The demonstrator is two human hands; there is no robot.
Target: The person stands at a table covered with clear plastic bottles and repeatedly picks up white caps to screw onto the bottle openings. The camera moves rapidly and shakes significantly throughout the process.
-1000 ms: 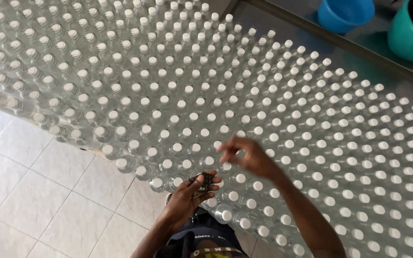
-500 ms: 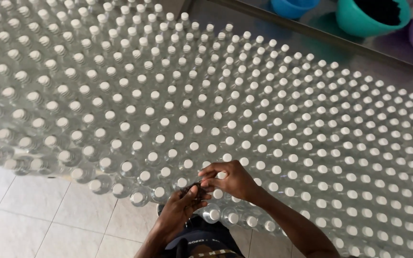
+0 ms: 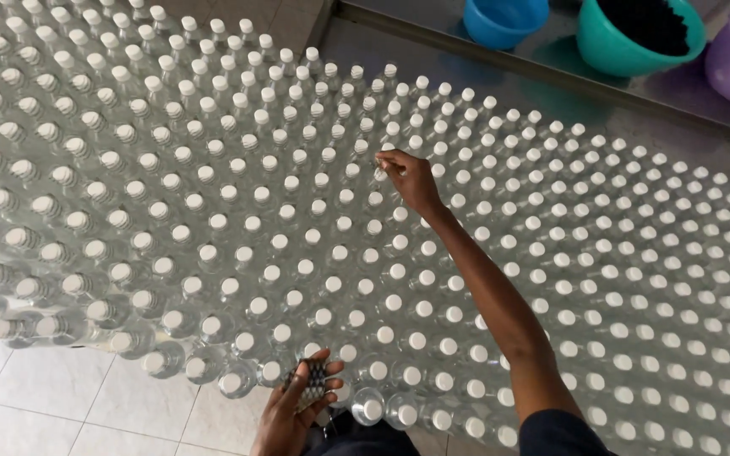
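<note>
While perhaps pinched in right hand (image 3: 409,180) grip, bottle cap (image 3: 379,165) atop bottle (image 3: 373,200).

Bottles packed across the table, bowls lined up behind

Capped bottles (image 3: 314,253) are ranked in touching rows over the table (image 3: 720,127); three bowls (image 3: 635,34) are set side by side at the far right edge, behind them. Floor (image 3: 61,405) is seen at near left, below the front row.

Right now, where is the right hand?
In the head view, the right hand reaches out over the middle of the field of white-capped bottles, fingertips at one cap, well short of the green bowl.
</note>
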